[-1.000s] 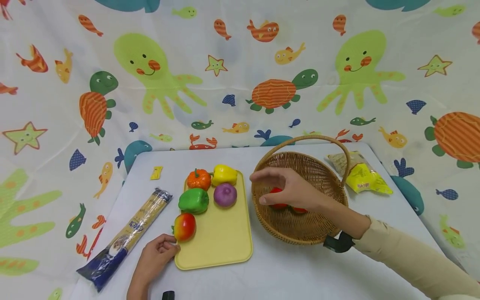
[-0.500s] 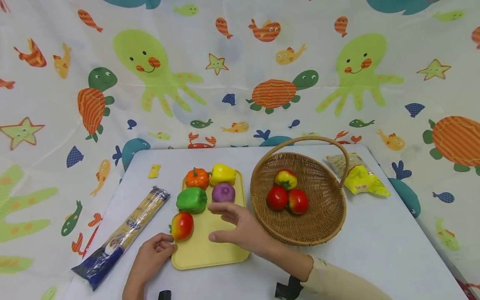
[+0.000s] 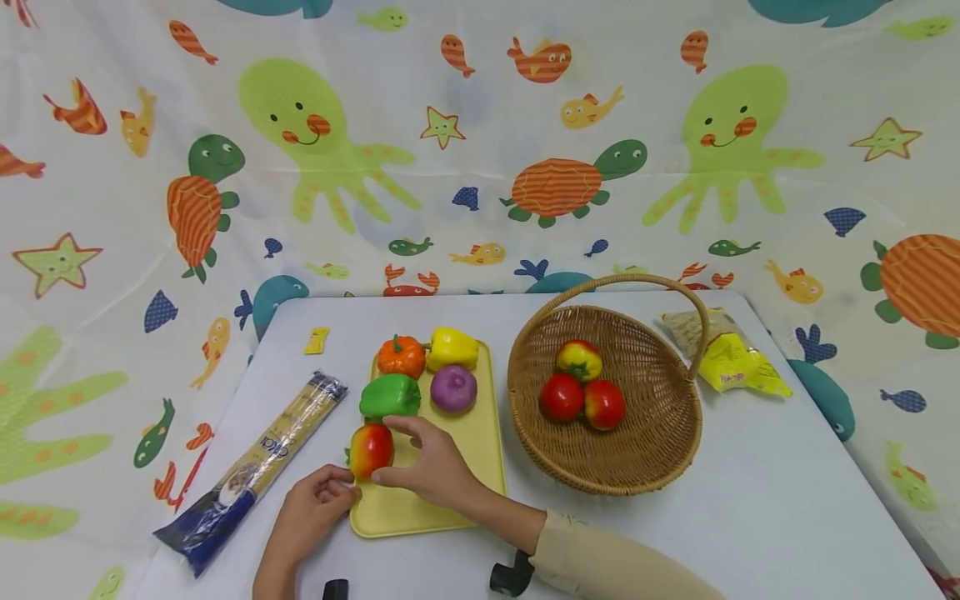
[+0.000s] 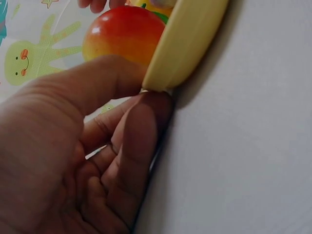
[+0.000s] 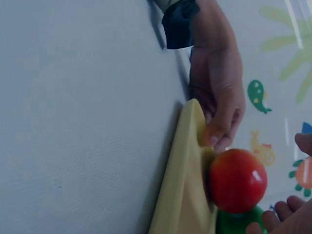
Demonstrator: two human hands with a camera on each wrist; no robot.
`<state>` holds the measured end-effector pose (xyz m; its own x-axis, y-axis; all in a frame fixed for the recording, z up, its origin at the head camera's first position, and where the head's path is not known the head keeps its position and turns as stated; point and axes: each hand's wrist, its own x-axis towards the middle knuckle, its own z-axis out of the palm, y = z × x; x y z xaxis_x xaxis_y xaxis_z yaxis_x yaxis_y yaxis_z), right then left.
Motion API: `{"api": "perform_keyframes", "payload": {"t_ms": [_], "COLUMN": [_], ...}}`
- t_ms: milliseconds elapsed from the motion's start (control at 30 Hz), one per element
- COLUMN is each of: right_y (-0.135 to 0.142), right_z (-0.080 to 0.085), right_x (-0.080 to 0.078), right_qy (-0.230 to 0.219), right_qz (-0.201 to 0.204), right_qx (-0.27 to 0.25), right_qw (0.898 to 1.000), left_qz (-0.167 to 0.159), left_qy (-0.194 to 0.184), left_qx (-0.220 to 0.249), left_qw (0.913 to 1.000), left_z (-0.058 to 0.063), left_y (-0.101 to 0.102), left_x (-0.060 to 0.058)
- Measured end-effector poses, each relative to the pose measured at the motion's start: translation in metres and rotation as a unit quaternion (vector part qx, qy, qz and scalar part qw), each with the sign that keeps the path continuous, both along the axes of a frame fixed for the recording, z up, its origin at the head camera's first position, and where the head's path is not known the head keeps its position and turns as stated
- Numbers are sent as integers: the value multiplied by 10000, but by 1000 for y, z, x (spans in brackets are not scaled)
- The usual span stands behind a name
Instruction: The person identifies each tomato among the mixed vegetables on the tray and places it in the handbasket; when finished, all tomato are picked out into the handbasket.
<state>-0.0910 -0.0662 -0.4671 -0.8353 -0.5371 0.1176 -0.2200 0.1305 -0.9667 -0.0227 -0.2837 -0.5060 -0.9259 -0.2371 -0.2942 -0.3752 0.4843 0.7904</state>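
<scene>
On the yellow tray (image 3: 420, 517), a glossy red-and-yellow fruit (image 3: 371, 452) with a green leaf lies at the left edge. My left hand (image 3: 309, 515) pinches the tray's near left corner; in the left wrist view the thumb lies on the rim and curled fingers are under it. Around the fruit's right side my right hand (image 3: 435, 465) spreads thumb and fingers. The right wrist view shows these fingers (image 5: 287, 214) apart from the fruit. Behind it are a green bell pepper (image 3: 390, 395), a purple onion (image 3: 453, 389), an orange pumpkin-like vegetable (image 3: 401, 357) and a yellow bell pepper (image 3: 453, 349).
Right of the tray stands a wicker basket (image 3: 652, 442) with a tall handle, holding red and red-yellow fruits (image 3: 561, 397). A long pasta packet (image 3: 255, 471) lies to the left, a small yellow sachet (image 3: 316, 340) behind it. A yellow-and-clear bag (image 3: 735, 358) sits behind the basket.
My right hand has moved left from over the basket, across the tray, to the red-and-yellow fruit. The basket's fruits have come into sight. My left hand has stayed at the tray corner.
</scene>
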Motion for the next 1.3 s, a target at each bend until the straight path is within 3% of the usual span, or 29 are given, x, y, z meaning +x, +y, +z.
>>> {"api": "perform_keyframes", "payload": {"t_ms": [267, 1300], "right_y": [-10, -23], "right_z": [-7, -25], "right_x": [-4, -5], "right_qy": [325, 579], "right_qz": [-123, -287], "right_qx": [353, 644], "right_qw": [9988, 9958], "left_qz": [26, 0], "left_qy": [40, 143], "left_qx": [6, 47], "left_qw": [10000, 9999], "left_z": [2, -1], "left_y": [3, 0], "left_x": [-1, 0]}}
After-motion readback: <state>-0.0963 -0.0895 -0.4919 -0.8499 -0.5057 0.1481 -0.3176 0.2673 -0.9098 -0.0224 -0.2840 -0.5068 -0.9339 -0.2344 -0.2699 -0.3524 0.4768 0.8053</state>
